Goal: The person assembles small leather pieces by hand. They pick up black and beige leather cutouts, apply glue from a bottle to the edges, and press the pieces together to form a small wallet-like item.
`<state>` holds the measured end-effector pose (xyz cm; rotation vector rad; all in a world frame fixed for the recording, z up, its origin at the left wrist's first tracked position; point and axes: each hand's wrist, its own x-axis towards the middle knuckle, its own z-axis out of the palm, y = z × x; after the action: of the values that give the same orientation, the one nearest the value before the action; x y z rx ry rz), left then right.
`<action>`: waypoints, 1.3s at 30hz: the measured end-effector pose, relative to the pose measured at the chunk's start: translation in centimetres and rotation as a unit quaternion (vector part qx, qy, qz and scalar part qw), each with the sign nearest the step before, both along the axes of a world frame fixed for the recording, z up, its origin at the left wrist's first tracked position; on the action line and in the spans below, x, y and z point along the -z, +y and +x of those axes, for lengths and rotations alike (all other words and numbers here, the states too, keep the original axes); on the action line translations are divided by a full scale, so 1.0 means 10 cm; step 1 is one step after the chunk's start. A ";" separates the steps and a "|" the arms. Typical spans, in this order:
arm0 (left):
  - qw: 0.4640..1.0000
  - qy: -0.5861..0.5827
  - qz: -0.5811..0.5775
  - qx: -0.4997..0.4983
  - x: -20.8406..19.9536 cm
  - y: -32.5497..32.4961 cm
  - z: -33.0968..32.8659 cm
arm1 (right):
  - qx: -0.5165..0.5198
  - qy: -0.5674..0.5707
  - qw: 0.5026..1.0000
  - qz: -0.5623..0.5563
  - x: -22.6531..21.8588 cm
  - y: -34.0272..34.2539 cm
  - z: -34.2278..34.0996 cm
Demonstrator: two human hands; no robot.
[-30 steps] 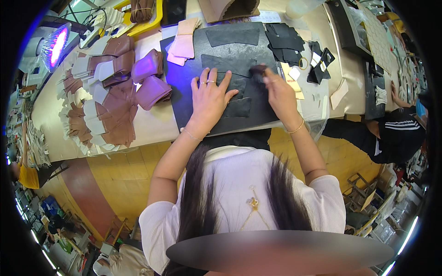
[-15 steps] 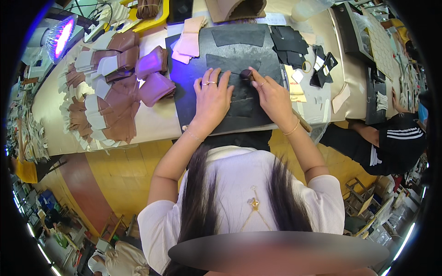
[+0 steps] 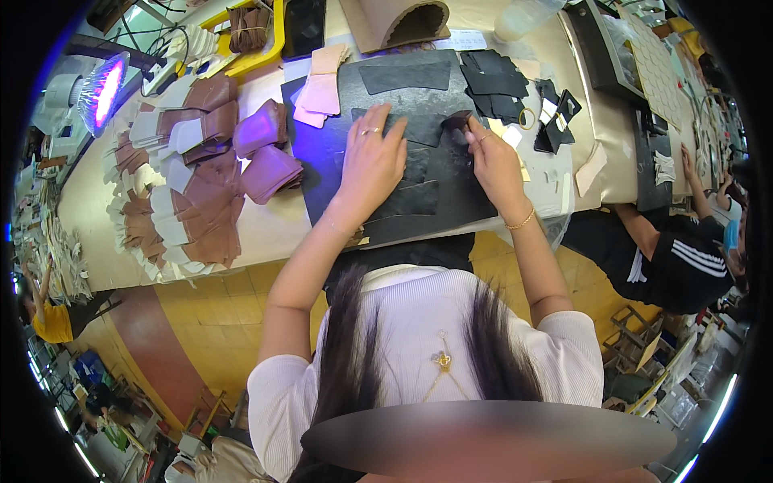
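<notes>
My left hand lies with its fingers spread on a black board, its fingertips at a black leather piece. My right hand pinches a small dark leather flap, raised off the board between thumb and fingers. Whether this flap is joined to the piece beside it I cannot tell. Another flat black leather piece lies farther up the board. A further one rests nearer to me, below my left hand.
Brown leather pieces with pale ends fan out at the left, near a glowing lamp. Pink pieces overlap the board's far left. Stacked black pieces and a tape ring stand right. A co-worker is at the far right.
My right hand has moved to the right with the dark flap, which now looks more spread out. My left hand stays spread on the board, its fingertips slightly farther up. The whole view has shifted a little.
</notes>
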<state>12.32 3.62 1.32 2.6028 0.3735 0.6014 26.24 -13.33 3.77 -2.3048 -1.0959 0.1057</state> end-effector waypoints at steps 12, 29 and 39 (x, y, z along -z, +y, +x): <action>0.982 0.142 0.115 -0.040 0.22 0.07 0.34 | -0.002 -0.074 0.997 -0.001 -0.02 0.33 0.43; 0.979 0.088 0.167 -0.080 0.17 -0.03 0.67 | 0.058 -0.059 0.996 0.018 0.03 0.51 0.66; 0.982 0.107 0.134 -0.083 0.11 -0.05 0.61 | 0.041 -0.026 0.997 -0.056 0.02 0.65 0.69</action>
<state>18.40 3.09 0.23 2.9272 0.6213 0.4535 33.10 -6.81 3.54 -2.4618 -1.0440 0.0774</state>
